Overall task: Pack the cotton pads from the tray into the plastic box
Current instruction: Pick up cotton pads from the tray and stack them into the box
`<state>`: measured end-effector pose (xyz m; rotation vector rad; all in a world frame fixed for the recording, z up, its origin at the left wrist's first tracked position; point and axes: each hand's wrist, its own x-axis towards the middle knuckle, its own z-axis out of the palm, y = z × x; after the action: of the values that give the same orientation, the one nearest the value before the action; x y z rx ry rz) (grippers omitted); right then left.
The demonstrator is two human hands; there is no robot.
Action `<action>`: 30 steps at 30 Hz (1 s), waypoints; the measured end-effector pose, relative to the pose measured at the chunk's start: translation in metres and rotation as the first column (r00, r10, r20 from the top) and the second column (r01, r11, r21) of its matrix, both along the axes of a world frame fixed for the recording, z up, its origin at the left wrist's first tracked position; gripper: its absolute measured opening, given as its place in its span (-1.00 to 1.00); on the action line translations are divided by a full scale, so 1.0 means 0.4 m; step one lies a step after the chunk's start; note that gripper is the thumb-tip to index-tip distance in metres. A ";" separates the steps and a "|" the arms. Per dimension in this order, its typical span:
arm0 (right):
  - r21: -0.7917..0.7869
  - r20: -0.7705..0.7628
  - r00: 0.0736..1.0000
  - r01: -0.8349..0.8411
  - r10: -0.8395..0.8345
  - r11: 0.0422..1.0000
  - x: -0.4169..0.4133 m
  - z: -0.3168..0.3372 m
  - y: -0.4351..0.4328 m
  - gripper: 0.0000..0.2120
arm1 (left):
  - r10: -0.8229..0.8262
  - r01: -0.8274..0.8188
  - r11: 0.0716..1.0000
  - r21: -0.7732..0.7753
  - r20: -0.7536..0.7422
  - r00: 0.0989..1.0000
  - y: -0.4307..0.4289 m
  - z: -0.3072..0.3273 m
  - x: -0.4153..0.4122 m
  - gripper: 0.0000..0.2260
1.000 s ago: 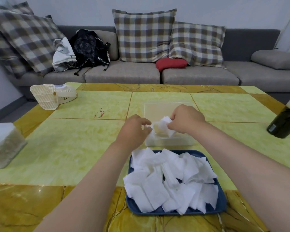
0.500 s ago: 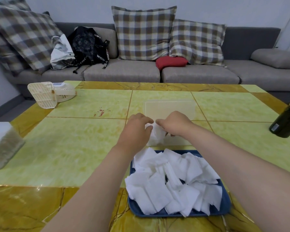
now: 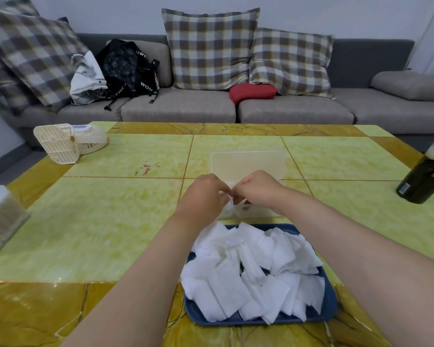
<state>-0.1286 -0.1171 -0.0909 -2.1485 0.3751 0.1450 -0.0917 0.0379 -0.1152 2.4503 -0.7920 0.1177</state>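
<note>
We see white cotton pads (image 3: 248,271), a blue tray (image 3: 332,308), a table (image 3: 105,221) of yellow-green marble pattern with golden border, a grey sofa (image 3: 178,107), checked brown-and-cream cushions (image 3: 211,48), one red pillow (image 3: 252,91).

Grey sofa (image 3: 176,106) against pale wall (image 3: 110,13), 2 plaid cushions (image 3: 211,46) at centre, red pillow (image 3: 252,92); yellow-green tiled table (image 3: 98,221)

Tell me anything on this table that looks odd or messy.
A red smear marks the table left of the plastic box. The cotton pads lie in a loose heap, some overhanging the tray rim.
</note>
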 end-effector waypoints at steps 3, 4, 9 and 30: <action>-0.012 -0.029 0.999 -0.016 0.016 1.000 0.000 -0.009 0.007 -0.80 | 0.018 -0.018 1.000 -0.007 0.037 0.999 -0.004 0.005 0.000 -0.76; -0.002 -0.022 1.000 -0.013 0.013 1.000 0.000 -0.008 0.006 -0.79 | 0.016 -0.015 1.000 -0.009 0.050 0.999 -0.005 0.006 -0.001 -0.77; -0.065 -0.008 0.998 -0.055 0.054 0.996 -0.015 0.001 -0.008 -0.68 | -0.004 0.004 0.999 0.048 -0.005 1.000 -0.001 0.010 -0.007 -0.75; -0.248 -0.053 0.985 -0.174 0.166 0.953 -0.195 0.075 -0.028 -0.92 | -0.001 -0.035 0.995 -0.097 -0.342 0.940 0.040 0.054 -0.159 -0.67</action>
<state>-0.2067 -0.1282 -0.0609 -2.4327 0.2345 0.2401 -0.1554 0.0540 -0.0936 2.2930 -0.5947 -0.2511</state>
